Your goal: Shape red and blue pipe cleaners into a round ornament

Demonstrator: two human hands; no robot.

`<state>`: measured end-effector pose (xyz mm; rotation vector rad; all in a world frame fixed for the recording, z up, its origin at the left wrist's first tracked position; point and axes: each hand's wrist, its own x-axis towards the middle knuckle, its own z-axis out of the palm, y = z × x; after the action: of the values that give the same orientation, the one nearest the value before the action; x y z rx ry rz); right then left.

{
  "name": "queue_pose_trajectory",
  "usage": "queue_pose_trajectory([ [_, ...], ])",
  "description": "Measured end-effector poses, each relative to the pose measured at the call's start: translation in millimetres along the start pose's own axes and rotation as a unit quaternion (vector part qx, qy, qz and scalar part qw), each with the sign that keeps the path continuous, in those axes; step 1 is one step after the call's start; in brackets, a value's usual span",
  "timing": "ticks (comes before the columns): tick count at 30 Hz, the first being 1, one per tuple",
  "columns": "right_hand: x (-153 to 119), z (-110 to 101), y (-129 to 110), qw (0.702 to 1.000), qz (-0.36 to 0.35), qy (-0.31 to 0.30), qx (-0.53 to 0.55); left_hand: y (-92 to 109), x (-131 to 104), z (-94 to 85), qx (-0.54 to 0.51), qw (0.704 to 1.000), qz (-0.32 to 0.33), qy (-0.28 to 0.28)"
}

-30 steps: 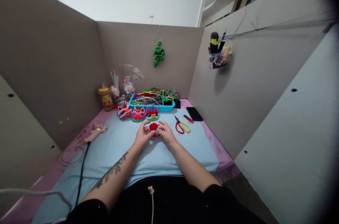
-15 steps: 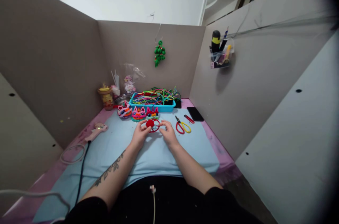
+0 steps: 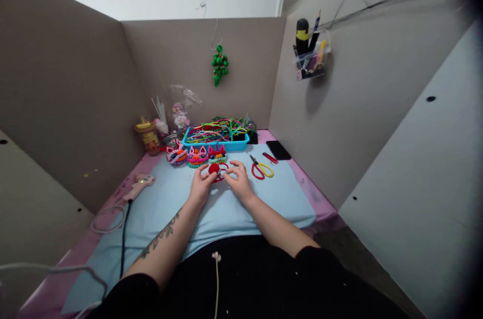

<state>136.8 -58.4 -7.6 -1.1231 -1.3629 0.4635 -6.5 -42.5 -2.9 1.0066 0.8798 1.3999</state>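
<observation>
Item in work: one red disc (image 3: 213, 168) with a red ring (image 3: 219, 180) adjoining it, held above the light blue cloth (image 3: 226, 218) between the two hands; whether disc and ring were joined could not be told. Left hand (image 3: 199, 184): thumb and fingers pinched on the disc. Right hand (image 3: 239, 181): fingers bent at the ring's side, grip or mere contact not distinguishable. Step in hand, as judged: handling of disc and ring together; the next move appeared to call for a steady left pinch and small right-finger adjustments. Containers: one blue tray (image 3: 230, 146), beyond the hands, heaped with multicoloured pipe cleaners (image 3: 222, 130); one yellow-lidded cup (image 3: 151, 142), beyond and left of the left hand, contents unidentified; one metal bowl (image 3: 170, 139), between cup and tray, contents hidden; one clear wall holder (image 3: 310, 73), above and right of the right hand, which held a black-and-yellow tool handle (image 3: 302, 37), a blue pencil (image 3: 317, 21) and smaller articles. Also present: three animal-head ornaments (image 3: 197, 155), between hands and tray; red-and-yellow-handled scissors (image 3: 257, 163), near the right hand; black phone (image 3: 278, 150), farther right; pink glue gun (image 3: 139, 185), left of the left hand.
</observation>
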Motion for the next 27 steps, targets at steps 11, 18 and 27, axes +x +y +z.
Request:
queue_pose_trajectory([
  [11,11,-10,11,0.937,0.113,-0.026,0.33,-7,7,-5.3,0.027,0.996,0.035,0.081],
  [18,7,-10,9,0.984,0.016,-0.058,0.167,3,-2,-3.3,-0.019,0.999,-0.035,0.029],
  [27,-3,-6,-5,0.992,-0.099,-0.064,-0.054,7,-11,0.1,-0.014,0.998,-0.053,-0.017],
])
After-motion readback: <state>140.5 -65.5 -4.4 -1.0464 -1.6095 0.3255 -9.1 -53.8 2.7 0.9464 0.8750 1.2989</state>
